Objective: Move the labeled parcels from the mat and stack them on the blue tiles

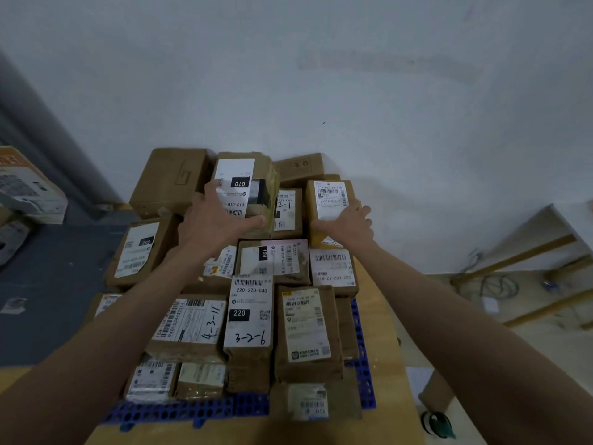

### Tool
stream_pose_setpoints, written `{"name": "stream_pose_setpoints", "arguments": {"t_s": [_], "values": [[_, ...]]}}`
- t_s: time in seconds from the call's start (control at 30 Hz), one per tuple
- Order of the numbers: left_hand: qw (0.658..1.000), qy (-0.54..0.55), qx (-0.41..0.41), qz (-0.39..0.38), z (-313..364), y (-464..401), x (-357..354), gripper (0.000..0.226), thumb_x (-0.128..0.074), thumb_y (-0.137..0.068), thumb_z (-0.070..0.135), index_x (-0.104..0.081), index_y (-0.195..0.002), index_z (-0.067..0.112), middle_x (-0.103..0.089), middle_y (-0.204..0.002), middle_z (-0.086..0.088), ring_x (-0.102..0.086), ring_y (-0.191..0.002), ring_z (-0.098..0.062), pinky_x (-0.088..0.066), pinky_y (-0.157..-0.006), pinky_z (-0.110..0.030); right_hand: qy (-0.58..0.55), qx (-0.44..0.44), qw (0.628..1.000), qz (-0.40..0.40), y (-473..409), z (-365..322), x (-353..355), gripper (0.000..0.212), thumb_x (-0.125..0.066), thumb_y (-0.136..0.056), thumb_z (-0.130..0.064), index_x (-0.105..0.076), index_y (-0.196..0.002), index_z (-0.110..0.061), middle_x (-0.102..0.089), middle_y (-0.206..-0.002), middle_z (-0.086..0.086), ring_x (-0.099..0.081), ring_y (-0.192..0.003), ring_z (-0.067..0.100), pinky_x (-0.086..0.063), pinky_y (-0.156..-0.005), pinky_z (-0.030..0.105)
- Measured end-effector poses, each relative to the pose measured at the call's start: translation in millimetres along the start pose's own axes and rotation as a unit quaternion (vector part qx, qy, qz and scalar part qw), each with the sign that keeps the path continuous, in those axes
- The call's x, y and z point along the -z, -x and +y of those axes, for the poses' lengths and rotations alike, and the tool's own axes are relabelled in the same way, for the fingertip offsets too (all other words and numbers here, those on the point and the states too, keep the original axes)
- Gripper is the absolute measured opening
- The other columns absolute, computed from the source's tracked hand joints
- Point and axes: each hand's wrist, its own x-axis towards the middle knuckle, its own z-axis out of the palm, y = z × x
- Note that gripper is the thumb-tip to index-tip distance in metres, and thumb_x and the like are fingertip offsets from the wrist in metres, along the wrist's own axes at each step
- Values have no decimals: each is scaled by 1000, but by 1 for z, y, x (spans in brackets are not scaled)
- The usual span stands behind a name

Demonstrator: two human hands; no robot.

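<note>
L hand (211, 216) grips "010" parcel (253, 175) atop stack; R hand (349, 224) grips "502" parcel (327, 200) beside it.

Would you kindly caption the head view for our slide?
Both hands, left and right, set labeled parcels atop the stack on blue tiles.

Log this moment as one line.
left hand: grips 010 parcel | right hand: holds 502 parcel | both atop stack on blue tiles

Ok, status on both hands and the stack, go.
Left hand grips the 010 parcel. Right hand grips the 502 parcel. Both atop the stack on blue tiles. Nothing blocking.
</note>
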Motion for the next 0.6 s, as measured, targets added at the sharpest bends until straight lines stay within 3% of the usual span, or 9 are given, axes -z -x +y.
{"name": "stream_pose_setpoints", "arguments": {"t_s": [0.27, 0.43, 0.6], "values": [[1000, 10, 14, -9, -9, -15, -5, 118, -69, -46, 80, -22, -144, 32, -44, -136, -7, -50, -120, -29, -47, -95, -53, 30, 24, 999, 6, -17, -16, -13, 108, -68, -73, -62, -20, -145, 2, -33, -138, 19, -41, -125, 36, -38, -100, 41], [1000, 5, 11, -11, -12, -15, -7, 117, -70, -48, 79, -22, -144, 33, -44, -136, -7, -49, -119, -29, -47, -95, -53, -4, 36, 999, -7, -16, -11, -13, 110, -66, -76, -67, -15, -148, -2, -35, -143, 18, -42, -130, 35, -44, -101, 48], [1000, 6, -2, -4, 0, -8, -7, 116, -70, -49, 79, -24, -143, 30, -46, -133, -6, -50, -118, -29, -48, -94, -52, -27, 64, 998, -10, -8, -2, 2, 104, -68, -78, -61, -17, -150, -6, -31, -148, 15, -31, -137, 35, -37, -107, 52]]}}
